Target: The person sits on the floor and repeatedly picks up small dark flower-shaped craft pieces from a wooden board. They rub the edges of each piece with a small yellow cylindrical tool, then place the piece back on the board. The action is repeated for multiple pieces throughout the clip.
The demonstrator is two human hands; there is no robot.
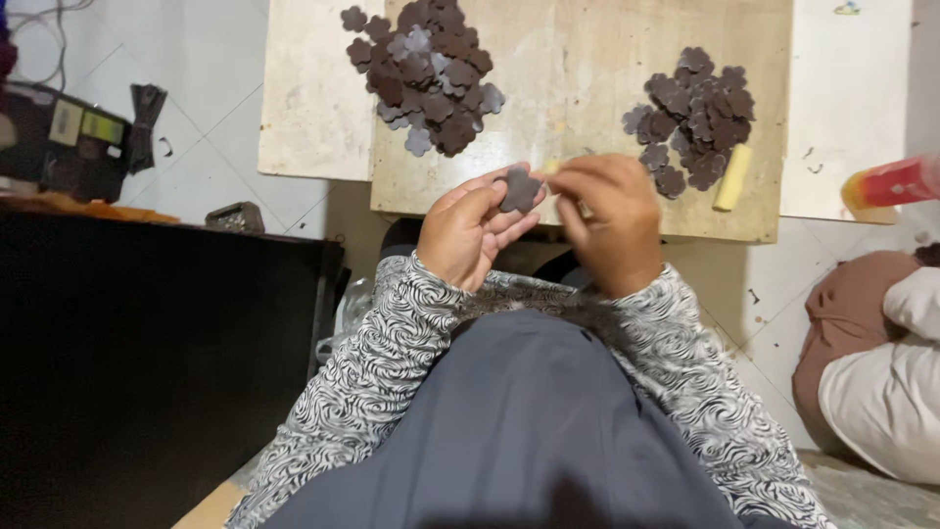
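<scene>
My left hand [475,230] holds a dark brown flower-shaped cutout [519,189] between thumb and fingers, just above the near edge of a wooden board [578,78]. My right hand [607,220] is close beside it, fingers curled around a small pale yellowish piece whose tip shows at its left side. On the board lie two heaps of the same cutouts, one at the far left [426,73] and one at the right [695,113]. A pale yellow stick [731,178] lies next to the right heap.
A black cabinet [147,362] stands at my left, with a dark box [59,137] on the tiled floor beyond it. Another person's leg and clothing [876,353] are at the right. A red and yellow tube [896,183] lies near the right edge.
</scene>
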